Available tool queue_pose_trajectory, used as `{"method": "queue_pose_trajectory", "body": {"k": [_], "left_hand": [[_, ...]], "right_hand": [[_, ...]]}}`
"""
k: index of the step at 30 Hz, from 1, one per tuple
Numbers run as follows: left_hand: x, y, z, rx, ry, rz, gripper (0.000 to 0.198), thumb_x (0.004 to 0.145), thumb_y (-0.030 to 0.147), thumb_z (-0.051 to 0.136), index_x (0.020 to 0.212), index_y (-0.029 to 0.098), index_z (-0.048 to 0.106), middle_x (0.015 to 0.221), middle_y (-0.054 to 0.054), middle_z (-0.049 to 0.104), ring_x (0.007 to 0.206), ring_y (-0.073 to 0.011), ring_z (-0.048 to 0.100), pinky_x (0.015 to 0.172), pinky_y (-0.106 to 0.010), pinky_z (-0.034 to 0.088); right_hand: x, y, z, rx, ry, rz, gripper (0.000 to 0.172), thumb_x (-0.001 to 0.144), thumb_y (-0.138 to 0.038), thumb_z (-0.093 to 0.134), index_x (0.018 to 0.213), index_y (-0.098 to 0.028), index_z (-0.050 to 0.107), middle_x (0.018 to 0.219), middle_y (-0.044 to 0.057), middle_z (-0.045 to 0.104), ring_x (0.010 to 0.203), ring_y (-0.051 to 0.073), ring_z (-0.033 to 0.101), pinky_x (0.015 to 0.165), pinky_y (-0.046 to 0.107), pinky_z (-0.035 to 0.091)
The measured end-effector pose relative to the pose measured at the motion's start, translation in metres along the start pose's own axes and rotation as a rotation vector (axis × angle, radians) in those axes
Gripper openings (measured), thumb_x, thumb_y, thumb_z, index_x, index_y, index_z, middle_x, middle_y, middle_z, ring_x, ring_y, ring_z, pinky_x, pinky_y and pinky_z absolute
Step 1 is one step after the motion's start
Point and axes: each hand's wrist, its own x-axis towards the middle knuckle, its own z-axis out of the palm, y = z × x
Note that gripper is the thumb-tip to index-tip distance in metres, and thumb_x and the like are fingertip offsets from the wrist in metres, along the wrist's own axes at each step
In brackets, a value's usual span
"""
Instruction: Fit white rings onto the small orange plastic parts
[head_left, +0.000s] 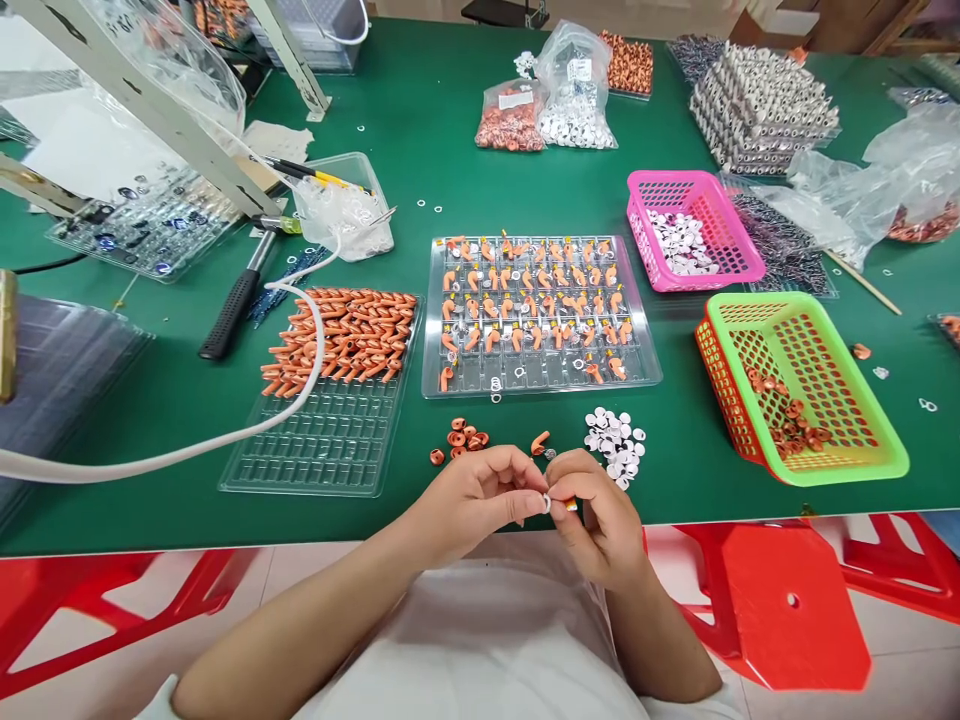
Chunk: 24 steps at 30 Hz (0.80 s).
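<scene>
At the table's front edge, my left hand [480,505] and my right hand [604,520] meet, fingertips pinched. A small white ring-like piece [547,503] sits between the left thumb and finger. My right hand pinches a tiny part with a yellow tab [571,504], mostly covered by its fingers. Just beyond lie a curved orange shell [540,442] and a small grey part [550,454]. Copper-coloured caps [466,436] lie loose on the left, and a pile of white round pieces [616,442] on the right. Behind them, a clear compartment tray [544,372] holds rows of orange shells with yellow tabs.
To the left is a tray of orange stems [337,335], crossed by a white hose [319,345], with a hammer [240,290] beyond. A green basket [847,400] and pink basket [694,185] stand right. Filled bags [574,95] and stacked trays [761,110] are behind.
</scene>
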Motion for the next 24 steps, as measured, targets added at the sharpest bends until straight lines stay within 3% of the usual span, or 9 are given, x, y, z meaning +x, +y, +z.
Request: {"method": "queue_pose_trajectory", "body": {"k": [11,15,18,24], "left_hand": [[0.000,0.007,-0.008,0.111,-0.077,0.022,0.017,0.079,0.030,0.075,0.074,0.017,0.065,0.073,-0.002,0.068,0.068,-0.0136,0.064,0.065,-0.026,0.055],[0.000,0.007,-0.011,0.154,-0.148,0.024,0.011,0.085,0.026,0.067,0.079,0.017,0.064,0.076,-0.002,0.066,0.070,-0.0133,0.060,0.066,-0.025,0.051],[-0.001,0.007,-0.012,0.242,-0.183,0.071,0.015,0.092,0.028,0.058,0.083,0.017,0.062,0.077,-0.003,0.064,0.068,-0.0132,0.055,0.062,-0.025,0.048],[-0.005,0.008,-0.011,0.513,-0.134,0.195,0.017,0.094,0.024,0.050,0.080,0.019,0.056,0.075,-0.001,0.059,0.066,-0.0129,0.049,0.055,-0.023,0.041]], "right_hand": [[-0.001,0.001,-0.004,-0.008,-0.080,-0.016,0.018,0.094,-0.014,0.051,0.108,-0.024,0.058,0.094,0.007,0.062,0.086,0.020,0.061,0.074,0.039,0.055],[0.001,0.001,-0.004,0.011,-0.107,-0.024,0.018,0.093,-0.013,0.051,0.106,-0.023,0.057,0.092,0.006,0.062,0.085,0.020,0.060,0.074,0.039,0.054],[0.003,0.000,-0.004,-0.001,-0.120,-0.036,0.015,0.094,-0.015,0.050,0.105,-0.024,0.056,0.090,0.006,0.062,0.083,0.019,0.060,0.073,0.037,0.054],[0.006,-0.004,-0.002,-0.037,-0.113,-0.043,0.013,0.093,-0.014,0.050,0.101,-0.023,0.055,0.086,0.005,0.061,0.081,0.019,0.059,0.069,0.035,0.053]]}}
